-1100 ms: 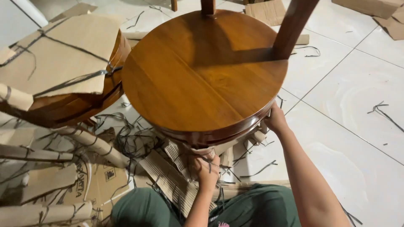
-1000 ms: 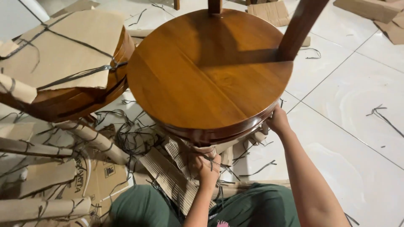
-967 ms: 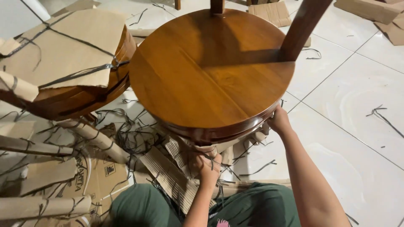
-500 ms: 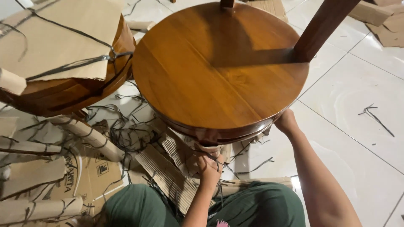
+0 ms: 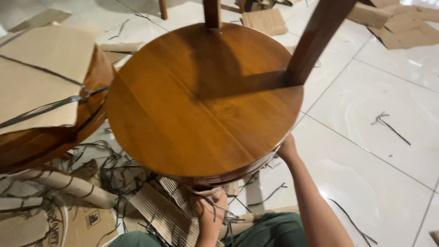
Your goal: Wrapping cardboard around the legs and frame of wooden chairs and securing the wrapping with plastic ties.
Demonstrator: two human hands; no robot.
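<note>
A round brown wooden table top (image 5: pixel 201 100) fills the middle of the head view, with a wooden leg (image 5: pixel 315 36) rising at its far right and another (image 5: pixel 211 13) at the back. My right hand (image 5: pixel 287 148) grips the rim at its near right. My left hand (image 5: pixel 208 210) is closed on a cardboard-wrapped part (image 5: pixel 203 191) tangled in black straps, just under the near rim. My green-trousered legs (image 5: pixel 270 231) are at the bottom.
A second round wooden piece (image 5: pixel 50 123) wrapped in cardboard and black strapping lies at the left. Torn corrugated cardboard (image 5: pixel 160 217), rolled cardboard tubes (image 5: pixel 68 185) and cut black straps (image 5: pixel 116 171) litter the white tiled floor (image 5: pixel 366 114). More cardboard scraps (image 5: pixel 398 27) lie at the top right.
The table top has shifted left and toward me in view, covering more of the debris. Both hands keep their holds; my left hand sits lower in the frame.
</note>
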